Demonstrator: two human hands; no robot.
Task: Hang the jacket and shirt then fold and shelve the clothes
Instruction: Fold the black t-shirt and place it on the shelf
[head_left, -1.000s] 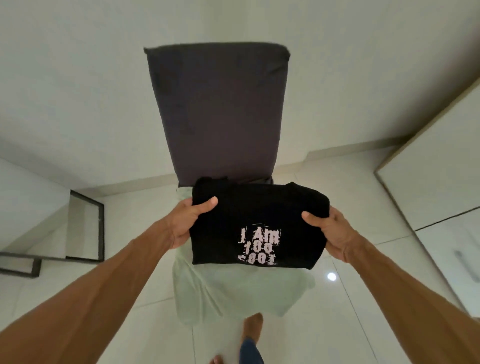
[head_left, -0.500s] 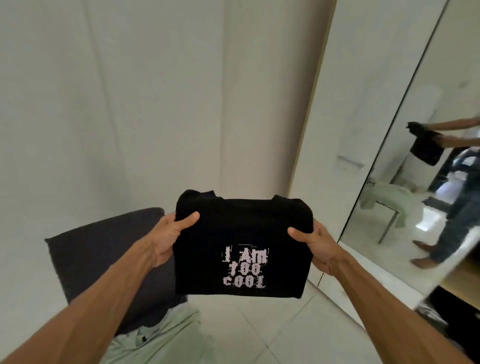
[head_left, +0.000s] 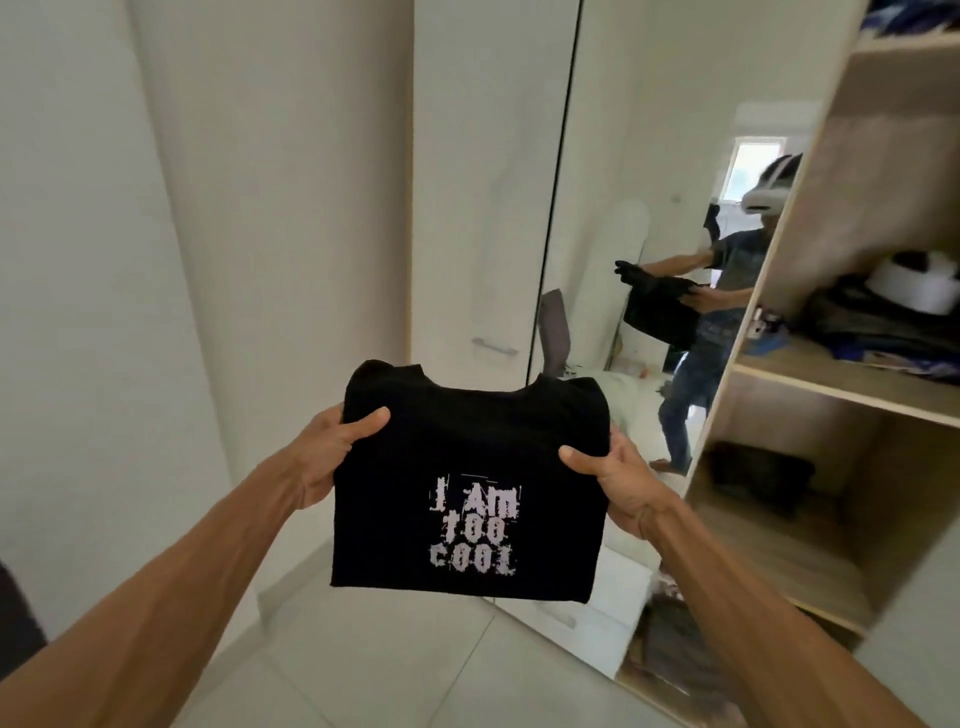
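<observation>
Both grips were clamped on the folded black T-shirt (head_left: 467, 447) with pale "I AM TOO COOL" lettering: our left grip (head_left: 332, 452) pinched its left edge, thumb on top, and our right grip (head_left: 618, 483) pinched its right edge likewise. We held it level in the air above the pale tiled floor (head_left: 389, 665), in front of the mirrored wardrobe door (head_left: 623, 156). To the right stood open light-wood wardrobe shelves (head_left: 831, 395), with dark clothes (head_left: 872, 322) heaped on one.

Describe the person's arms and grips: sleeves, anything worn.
The left forearm and right forearm are bare to the frame's edge, with no sleeve in view. The left grip and right grip are ungloved. No ring, watch or wristband shows on either.
</observation>
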